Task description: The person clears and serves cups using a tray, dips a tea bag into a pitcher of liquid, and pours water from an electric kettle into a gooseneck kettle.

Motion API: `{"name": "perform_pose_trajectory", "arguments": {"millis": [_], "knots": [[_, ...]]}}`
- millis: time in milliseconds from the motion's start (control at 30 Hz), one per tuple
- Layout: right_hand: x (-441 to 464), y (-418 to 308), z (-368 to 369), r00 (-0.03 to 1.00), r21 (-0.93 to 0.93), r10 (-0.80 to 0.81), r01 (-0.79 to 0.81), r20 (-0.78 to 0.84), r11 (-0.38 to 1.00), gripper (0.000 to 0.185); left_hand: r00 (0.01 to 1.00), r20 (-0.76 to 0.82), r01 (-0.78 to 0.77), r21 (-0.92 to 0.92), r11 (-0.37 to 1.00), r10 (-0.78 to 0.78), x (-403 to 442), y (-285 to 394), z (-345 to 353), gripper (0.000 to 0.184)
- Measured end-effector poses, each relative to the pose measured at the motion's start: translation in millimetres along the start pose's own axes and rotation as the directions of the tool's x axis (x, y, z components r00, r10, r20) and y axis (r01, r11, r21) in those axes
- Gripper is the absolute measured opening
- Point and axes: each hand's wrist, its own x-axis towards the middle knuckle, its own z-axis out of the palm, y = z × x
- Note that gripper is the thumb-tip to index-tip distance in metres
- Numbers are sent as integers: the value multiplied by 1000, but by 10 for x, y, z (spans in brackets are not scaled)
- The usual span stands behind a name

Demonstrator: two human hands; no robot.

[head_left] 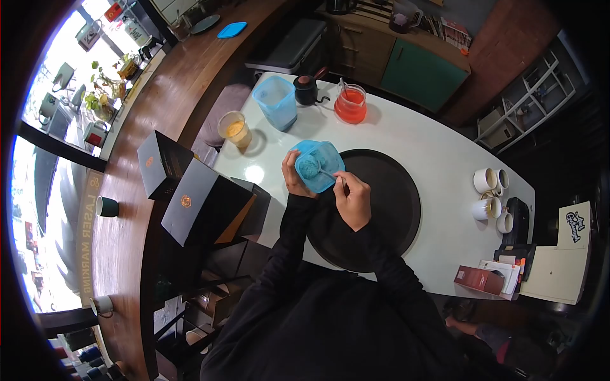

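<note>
Black boxes [184,197] crowd near the left end of the white surface [419,133]. Next comes a clear cup [234,130] with something yellow inside, then a tall blue tub [274,105]. The left hand [295,173] is curled around the left side of a small blue pot [332,159], which it holds up in view against the far left edge of the black tray [394,213]. The pot lies left of the right hand [354,198] and a little farther from the body. A spoon [326,172] bridges the two: the right hand pinches its handle, and its long axis slants left and away into the mouth. The pot looks translucent and squarish with rounded corners, tilted so that its open top shows, with pale, grainy-looking contents inside; I can't tell how much sits on the spoon. Beyond stands a jug [351,106] of red liquid, and far right, some mugs [486,208].
</note>
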Motion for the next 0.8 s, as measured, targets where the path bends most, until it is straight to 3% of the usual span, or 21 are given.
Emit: {"name": "perform_pose_trajectory", "arguments": {"millis": [67, 100, 167, 267, 367, 400, 500, 600, 700, 733, 800], "knots": [[-60, 37, 47, 951, 232, 304, -310, 63, 922, 14, 1000, 16, 2, -8, 1000, -2, -10, -56, 8, 83], [-66, 64, 56, 951, 232, 304, -309, 57, 922, 14, 1000, 27, 11, -12, 1000, -11, -32, -101, 19, 85], [-59, 107, 55, 895, 545, 414, -434, 168, 717, 22, 997, 45, 73, -88, 993, -70, -107, -274, 85, 81], [-11, 19, -22, 914, 593, 360, -397, 186, 701, 34, 983, 95, 175, -211, 962, -158, -41, -373, 132, 78], [-45, -53, -208, 893, 541, 378, -448, 242, 712, 43, 982, 151, 137, -158, 978, -114, 119, -321, 62, 84], [-82, -52, -281, 893, 536, 384, -447, 232, 716, 43, 971, 175, 196, -206, 959, -161, 169, -333, 72, 88], [-289, 62, -584, 933, 322, 351, -359, 86, 876, 36, 953, 225, 241, -167, 956, -201, 259, -324, 11, 94], [-612, 246, -975, 943, -190, 309, -327, -120, 926, 29, 925, 247, 323, -116, 939, -288, 316, -291, -15, 96], [-1015, 441, -1287, 950, -611, 179, -303, -257, 732, 28, 913, 220, 388, -200, 900, -345, 362, -205, -32, 98], [-1110, 467, -1347, 950, -615, 176, -302, -258, 729, 28, 898, 227, 421, -194, 886, -377, 370, -192, -49, 104], [-1307, 514, -1410, 887, -690, 271, -461, -373, 558, 33, 915, 218, 382, -187, 905, -340, 315, -294, -22, 105]]}}
